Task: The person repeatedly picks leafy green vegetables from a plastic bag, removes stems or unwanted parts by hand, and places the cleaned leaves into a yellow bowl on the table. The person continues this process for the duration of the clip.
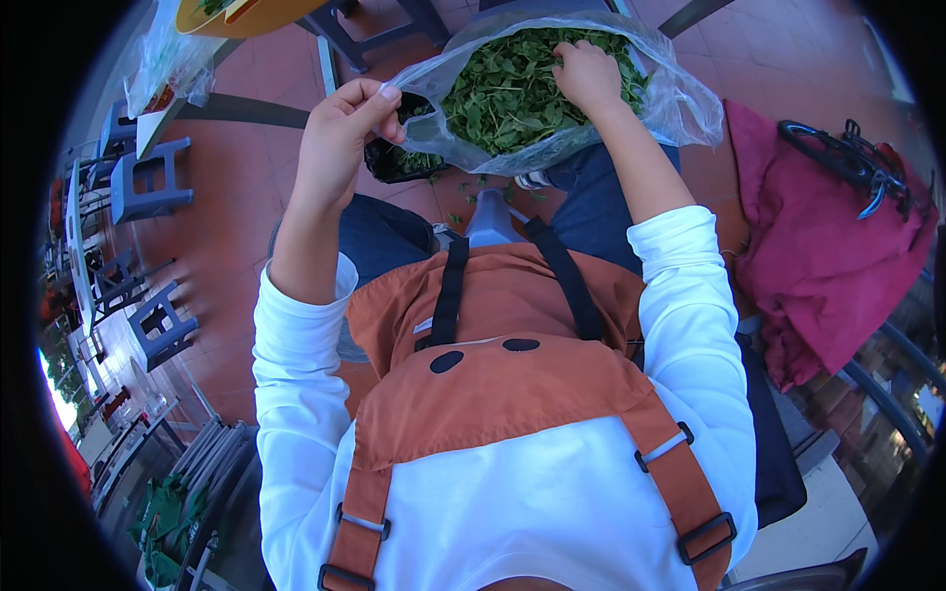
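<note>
A clear plastic bag (684, 111), its mouth wide apart, lies across the top middle, filled with leafy green herbs (502, 92). My left hand (353, 118) pinches the bag's left edge between thumb and fingers. On the leaves at the right side of the bag rests my right hand (587, 74), fingers curled down; whether it grips any leaves cannot be told. Below the bag's left edge, partly covered by it, a black container (380, 164) on the floor holds more greens.
Loose leaves lie on the red tiled floor (421, 198) between my feet. A table with an orange basin (259, 18) stands upper left, blue plastic stools (151, 181) beyond it. A dark red cloth (805, 273) hangs at the right, a small bicycle-like object (850, 159) beside it.
</note>
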A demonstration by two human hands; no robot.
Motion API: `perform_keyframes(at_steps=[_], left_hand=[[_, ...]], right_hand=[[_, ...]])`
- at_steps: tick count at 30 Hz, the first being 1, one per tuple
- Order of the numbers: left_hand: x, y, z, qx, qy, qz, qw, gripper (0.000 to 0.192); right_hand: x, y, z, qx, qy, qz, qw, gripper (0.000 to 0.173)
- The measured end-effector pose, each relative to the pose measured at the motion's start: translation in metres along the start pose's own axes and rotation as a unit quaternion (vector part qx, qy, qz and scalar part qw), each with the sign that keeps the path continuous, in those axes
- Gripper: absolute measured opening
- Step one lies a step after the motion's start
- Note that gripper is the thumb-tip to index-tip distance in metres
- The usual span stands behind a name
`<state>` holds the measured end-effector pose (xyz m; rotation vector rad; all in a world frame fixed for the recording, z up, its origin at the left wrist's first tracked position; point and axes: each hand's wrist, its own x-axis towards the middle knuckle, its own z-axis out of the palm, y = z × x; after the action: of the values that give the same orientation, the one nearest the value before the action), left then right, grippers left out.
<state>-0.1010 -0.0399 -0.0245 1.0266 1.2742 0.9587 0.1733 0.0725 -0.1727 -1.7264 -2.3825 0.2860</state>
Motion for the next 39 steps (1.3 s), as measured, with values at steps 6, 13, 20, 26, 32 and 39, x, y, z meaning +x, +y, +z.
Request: perform_keyframes(at_steps=[6,13,20,26,32,39], left_hand=[[-0.007,0.011,0.012,-0.09,-0.022,0.02,0.996,0.019],[-0.016,0.02,0.012,-0.099,-0.038,0.044,0.993,0.019],[-0.008,0.015,0.007,-0.092,-0.022,0.032,0.995,0.019],[-0.008,0.018,0.003,-0.089,-0.032,0.047,0.994,0.017],[-0.013,0.016,0.009,-0.095,-0.079,0.037,0.992,0.024],[-0.007,0.02,0.025,-0.13,-0.096,0.091,0.983,0.047]], right_hand=[[-0.011,-0.053,0.043,-0.045,-0.21,0.032,0.976,0.021],[-0.005,-0.047,0.072,-0.074,-0.146,0.068,0.984,0.029],[0.017,-0.011,0.027,0.212,-0.096,0.087,0.969,0.046],[0.015,-0.001,-0.006,0.252,-0.065,0.093,0.961,0.042],[-0.011,-0.002,-0.019,0.108,-0.165,0.056,0.979,0.036],[-0.047,0.051,-0.045,-0.008,-0.163,0.125,0.979,0.036]])
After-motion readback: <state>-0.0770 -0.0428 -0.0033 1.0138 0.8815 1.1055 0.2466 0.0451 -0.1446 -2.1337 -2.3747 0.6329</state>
